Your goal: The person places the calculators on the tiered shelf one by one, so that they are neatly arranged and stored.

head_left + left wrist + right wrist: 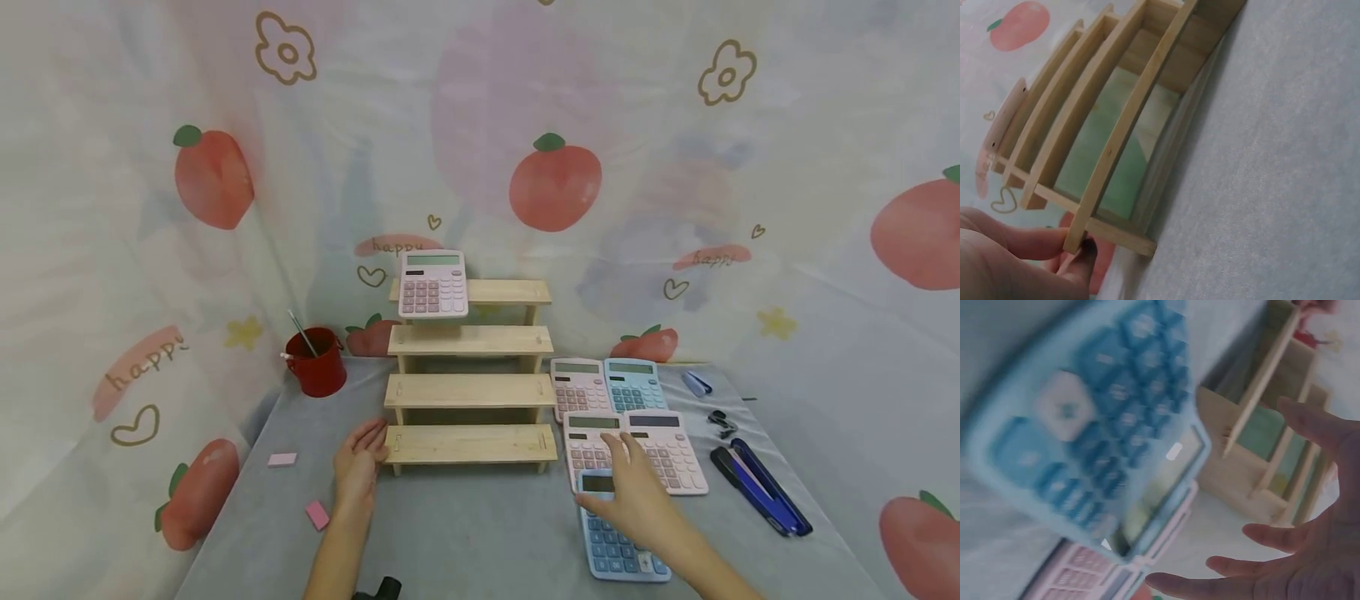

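A light wooden tiered shelf [471, 392] stands at the middle of the table. My left hand [360, 467] pinches the left end of its lowest board [1124, 134] between thumb and fingers. On the top tier leans a pink calculator [433, 285]. Over the blue calculator [618, 546] nearest me, my right hand [637, 492] hovers with fingers spread, holding nothing; in the right wrist view the blue calculator [1104, 406] lies apart from the fingers. Behind it are two pink calculators [678, 454] side by side, partly covered by the hand. Another pink one [579, 387] and a light blue one [634, 385] lie farther back.
A red bucket [318, 367] with pen-like sticks stands at the back left. Two pink erasers [282, 459] lie on the left. At the right are a blue stapler [697, 383], black clips [722, 423] and blue-and-black pen-like items [761, 487]. A printed cloth hangs behind.
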`<state>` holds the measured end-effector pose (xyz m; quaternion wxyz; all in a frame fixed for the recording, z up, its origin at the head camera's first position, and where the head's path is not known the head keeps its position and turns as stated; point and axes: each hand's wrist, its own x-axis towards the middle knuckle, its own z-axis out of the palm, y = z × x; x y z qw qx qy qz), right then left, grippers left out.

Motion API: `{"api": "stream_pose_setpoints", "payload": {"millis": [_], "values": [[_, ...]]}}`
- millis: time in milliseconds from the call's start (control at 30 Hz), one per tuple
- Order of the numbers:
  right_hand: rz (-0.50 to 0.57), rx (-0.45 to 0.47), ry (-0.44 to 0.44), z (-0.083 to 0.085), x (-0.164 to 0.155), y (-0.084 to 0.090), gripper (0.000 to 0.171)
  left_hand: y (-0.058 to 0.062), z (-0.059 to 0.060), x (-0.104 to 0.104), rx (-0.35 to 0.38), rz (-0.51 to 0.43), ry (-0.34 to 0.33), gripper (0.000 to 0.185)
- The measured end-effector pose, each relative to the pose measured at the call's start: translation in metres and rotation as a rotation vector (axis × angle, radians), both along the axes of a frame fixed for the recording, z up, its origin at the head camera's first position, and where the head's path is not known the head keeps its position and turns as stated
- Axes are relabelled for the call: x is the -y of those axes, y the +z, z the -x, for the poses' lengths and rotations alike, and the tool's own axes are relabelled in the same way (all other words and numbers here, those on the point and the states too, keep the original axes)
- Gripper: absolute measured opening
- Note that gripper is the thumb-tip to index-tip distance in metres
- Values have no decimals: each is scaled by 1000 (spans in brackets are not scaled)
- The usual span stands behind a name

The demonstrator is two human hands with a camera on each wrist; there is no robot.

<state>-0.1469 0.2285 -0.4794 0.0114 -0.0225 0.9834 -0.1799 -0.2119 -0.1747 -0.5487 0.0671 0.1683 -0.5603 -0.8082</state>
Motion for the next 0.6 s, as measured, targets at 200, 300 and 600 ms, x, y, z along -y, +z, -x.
{"api": "stream_pose_setpoints", "payload": {"millis": [200,300,600], "values": [[-47,103,-48,-21,-16,-26,132,1,1,1,27,7,-10,62],[-61,165,-60,-28,-16,-36,139,1,0,1,39,2,2,61],[-68,314,-83,-35,-11,-55,144,1,2,-3,38,-46,49,63]]}}
